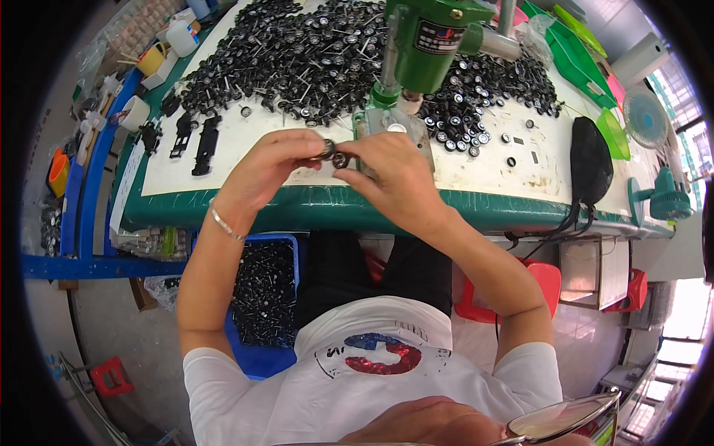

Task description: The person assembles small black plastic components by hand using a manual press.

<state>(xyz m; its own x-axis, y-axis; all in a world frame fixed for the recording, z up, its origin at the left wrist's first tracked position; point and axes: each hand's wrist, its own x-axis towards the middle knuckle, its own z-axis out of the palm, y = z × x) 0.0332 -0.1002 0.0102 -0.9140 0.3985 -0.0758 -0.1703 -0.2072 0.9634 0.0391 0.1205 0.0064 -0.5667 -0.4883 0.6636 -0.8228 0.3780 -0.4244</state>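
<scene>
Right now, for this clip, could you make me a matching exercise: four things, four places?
1. Small wheels
2. Green press
3. Blue bin
4. Yellow mug

A. Low, left of the person's legs
B. Upper left of the picture
C. At the fingertips of the left hand and right hand
D. Beyond the hands, on the table

Pairs: 1-C, 2-D, 3-A, 4-B

dark label point(437, 37), light characters, on green press point(421, 70); letters point(336, 351) on white shirt point(297, 401)
</scene>
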